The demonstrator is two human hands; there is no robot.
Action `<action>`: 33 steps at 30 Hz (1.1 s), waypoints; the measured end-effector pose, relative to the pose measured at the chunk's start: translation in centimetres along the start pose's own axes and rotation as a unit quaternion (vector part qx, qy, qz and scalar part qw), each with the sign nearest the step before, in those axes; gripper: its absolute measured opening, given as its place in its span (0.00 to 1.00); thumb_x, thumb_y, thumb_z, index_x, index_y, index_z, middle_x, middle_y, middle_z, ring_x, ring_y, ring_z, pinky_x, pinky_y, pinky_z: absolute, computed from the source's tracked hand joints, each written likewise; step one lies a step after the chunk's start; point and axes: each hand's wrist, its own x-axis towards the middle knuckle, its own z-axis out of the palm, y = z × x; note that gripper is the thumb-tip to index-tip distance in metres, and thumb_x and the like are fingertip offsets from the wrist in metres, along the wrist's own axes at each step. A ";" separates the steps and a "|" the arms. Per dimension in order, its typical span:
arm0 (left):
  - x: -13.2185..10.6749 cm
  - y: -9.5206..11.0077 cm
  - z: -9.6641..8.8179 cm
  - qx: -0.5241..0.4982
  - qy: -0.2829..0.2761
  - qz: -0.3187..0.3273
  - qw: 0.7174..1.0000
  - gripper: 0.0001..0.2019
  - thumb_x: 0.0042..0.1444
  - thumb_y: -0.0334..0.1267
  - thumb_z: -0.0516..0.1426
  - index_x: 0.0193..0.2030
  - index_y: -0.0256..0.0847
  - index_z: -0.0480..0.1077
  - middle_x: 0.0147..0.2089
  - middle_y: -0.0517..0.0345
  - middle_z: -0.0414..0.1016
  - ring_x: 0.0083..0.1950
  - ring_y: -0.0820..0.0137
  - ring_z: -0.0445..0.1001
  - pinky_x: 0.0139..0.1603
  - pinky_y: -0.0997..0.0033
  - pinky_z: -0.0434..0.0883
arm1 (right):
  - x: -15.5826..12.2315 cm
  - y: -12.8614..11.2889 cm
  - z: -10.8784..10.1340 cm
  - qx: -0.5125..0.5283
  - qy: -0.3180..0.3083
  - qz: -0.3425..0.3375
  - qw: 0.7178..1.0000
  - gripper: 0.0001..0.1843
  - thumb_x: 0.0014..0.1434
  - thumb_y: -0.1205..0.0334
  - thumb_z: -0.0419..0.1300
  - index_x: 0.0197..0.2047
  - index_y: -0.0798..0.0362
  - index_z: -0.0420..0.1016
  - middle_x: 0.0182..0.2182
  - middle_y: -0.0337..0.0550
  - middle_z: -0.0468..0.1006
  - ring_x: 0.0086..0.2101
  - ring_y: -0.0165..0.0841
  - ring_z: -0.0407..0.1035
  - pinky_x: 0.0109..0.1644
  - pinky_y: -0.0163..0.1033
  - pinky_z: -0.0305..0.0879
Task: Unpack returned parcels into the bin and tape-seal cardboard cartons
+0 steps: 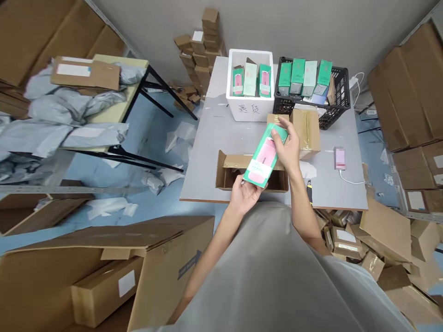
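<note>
I hold a green product box with a pink picture [265, 157] slantwise over an open brown carton [228, 177] at the near edge of the grey table [211, 138]. My left hand [245, 194] grips the box's lower end from below. My right hand [289, 145] is closed on its upper end, fingers over the top. Behind my right hand stands a taped brown carton [309, 131].
A white foam bin [249, 108] and a black crate [341, 94] at the table's back hold more green boxes. A phone [339, 158] on a cable lies right. Cardboard cartons crowd the floor; grey mail bags [62, 115] pile on a left table.
</note>
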 end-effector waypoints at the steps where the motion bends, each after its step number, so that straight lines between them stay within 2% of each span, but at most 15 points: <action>1: -0.1 0.0 0.1 0.000 -0.001 0.000 1.000 0.26 0.58 0.59 0.69 0.56 0.43 0.81 0.54 0.42 0.87 0.55 0.51 0.86 0.43 0.59 0.87 | 0.0 0.0 0.0 -0.002 0.001 0.002 1.000 0.34 0.69 0.30 0.69 0.68 0.41 0.79 0.65 0.51 0.82 0.69 0.51 0.74 0.79 0.67 0.68; 6: -0.5 0.0 0.6 0.003 0.029 0.087 0.996 0.18 0.56 0.49 0.72 0.48 0.44 0.79 0.50 0.49 0.87 0.52 0.58 0.86 0.55 0.58 0.88 | 0.1 -0.5 -0.6 -0.013 0.002 0.017 1.000 0.33 0.68 0.30 0.71 0.66 0.41 0.80 0.64 0.50 0.83 0.70 0.51 0.73 0.79 0.66 0.69; 8: -0.6 -0.2 1.0 0.036 0.035 0.131 0.990 0.20 0.54 0.47 0.74 0.50 0.44 0.79 0.49 0.51 0.86 0.51 0.59 0.85 0.60 0.53 0.87 | 0.1 -0.7 -0.8 -0.019 0.010 0.017 1.000 0.33 0.67 0.30 0.72 0.65 0.41 0.80 0.64 0.50 0.83 0.69 0.50 0.74 0.79 0.66 0.68; 10: -0.8 -0.4 1.5 0.094 0.059 0.190 0.975 0.24 0.51 0.46 0.77 0.53 0.45 0.80 0.53 0.51 0.86 0.55 0.57 0.85 0.62 0.49 0.86 | -0.1 -0.7 -0.8 -0.026 0.018 0.011 0.999 0.33 0.67 0.30 0.72 0.65 0.41 0.79 0.64 0.49 0.82 0.68 0.49 0.74 0.79 0.64 0.68; 12: -1.0 -0.8 2.2 0.167 0.103 0.268 0.943 0.26 0.50 0.45 0.78 0.55 0.46 0.81 0.61 0.48 0.83 0.62 0.54 0.83 0.63 0.50 0.85 | -0.4 -0.6 -0.4 -0.031 0.017 0.007 0.999 0.34 0.66 0.32 0.74 0.66 0.40 0.77 0.65 0.49 0.81 0.68 0.47 0.74 0.78 0.62 0.70; 14: -1.3 -1.1 2.8 0.239 0.147 0.345 0.896 0.25 0.50 0.43 0.79 0.55 0.47 0.82 0.68 0.46 0.77 0.69 0.52 0.79 0.63 0.54 0.84 | -0.7 -0.3 0.1 -0.031 0.015 0.011 0.999 0.35 0.64 0.33 0.76 0.67 0.38 0.76 0.65 0.47 0.80 0.68 0.47 0.74 0.76 0.61 0.72; 16: -1.6 -1.3 3.3 0.292 0.169 0.392 0.856 0.26 0.50 0.42 0.79 0.56 0.49 0.83 0.71 0.47 0.72 0.74 0.51 0.74 0.63 0.57 0.84 | -1.0 0.0 0.5 -0.028 0.020 0.016 0.999 0.35 0.64 0.33 0.76 0.66 0.37 0.75 0.65 0.47 0.79 0.67 0.46 0.74 0.74 0.60 0.74; 17: -1.7 -1.3 3.4 0.304 0.169 0.399 0.848 0.27 0.49 0.42 0.80 0.57 0.50 0.83 0.72 0.47 0.71 0.76 0.50 0.73 0.64 0.58 0.84 | -1.1 0.2 0.6 -0.025 0.024 0.019 0.999 0.34 0.64 0.33 0.76 0.65 0.37 0.75 0.64 0.46 0.79 0.66 0.46 0.74 0.73 0.60 0.75; 18: -1.7 -1.3 3.4 0.302 0.164 0.395 0.852 0.29 0.49 0.42 0.80 0.58 0.50 0.83 0.72 0.47 0.72 0.77 0.50 0.72 0.64 0.58 0.84 | -1.1 0.3 0.6 -0.020 0.025 0.021 0.999 0.33 0.64 0.33 0.75 0.64 0.37 0.75 0.63 0.47 0.80 0.65 0.47 0.75 0.72 0.60 0.76; 20: -1.6 -1.0 2.9 0.260 0.143 0.360 0.884 0.33 0.49 0.45 0.81 0.62 0.51 0.80 0.71 0.46 0.74 0.78 0.49 0.71 0.66 0.56 0.84 | -1.0 0.7 0.5 -0.007 0.023 0.024 0.999 0.31 0.65 0.33 0.74 0.63 0.38 0.75 0.61 0.47 0.80 0.62 0.47 0.77 0.70 0.60 0.77; 23: -1.2 -0.1 1.6 0.173 0.100 0.258 0.945 0.34 0.51 0.49 0.81 0.63 0.48 0.79 0.72 0.44 0.78 0.76 0.47 0.75 0.68 0.50 0.83 | -0.8 1.5 0.2 0.013 0.018 0.029 0.999 0.32 0.65 0.31 0.72 0.62 0.39 0.74 0.60 0.47 0.79 0.59 0.45 0.78 0.67 0.57 0.78; 25: -0.9 0.5 0.7 0.139 0.061 0.180 0.972 0.32 0.52 0.50 0.81 0.61 0.45 0.81 0.69 0.43 0.81 0.71 0.47 0.80 0.68 0.44 0.83 | -0.7 2.0 0.2 0.023 0.019 0.037 0.999 0.33 0.64 0.29 0.72 0.61 0.40 0.74 0.59 0.47 0.80 0.57 0.45 0.78 0.66 0.56 0.79; 28: -0.6 0.8 -0.4 0.120 0.021 0.122 0.985 0.30 0.52 0.49 0.80 0.58 0.42 0.82 0.60 0.44 0.86 0.63 0.50 0.85 0.69 0.38 0.82 | -0.8 2.5 0.4 0.039 0.011 0.052 0.998 0.35 0.63 0.26 0.72 0.60 0.40 0.74 0.56 0.46 0.81 0.56 0.45 0.79 0.65 0.56 0.79; 30: -0.5 0.6 -0.6 0.120 0.027 0.129 0.984 0.30 0.50 0.47 0.81 0.58 0.42 0.82 0.59 0.45 0.87 0.61 0.52 0.86 0.70 0.40 0.81 | -0.9 2.5 0.5 0.047 -0.004 0.057 0.997 0.36 0.63 0.25 0.71 0.61 0.40 0.74 0.57 0.46 0.81 0.58 0.45 0.78 0.66 0.56 0.79; 33: -0.4 0.2 -0.5 0.136 0.068 0.177 0.973 0.33 0.47 0.46 0.82 0.59 0.44 0.81 0.62 0.46 0.85 0.62 0.53 0.86 0.68 0.47 0.82 | -0.8 2.3 0.4 0.050 -0.033 0.057 0.997 0.36 0.64 0.24 0.69 0.62 0.38 0.74 0.59 0.45 0.81 0.59 0.45 0.78 0.67 0.57 0.78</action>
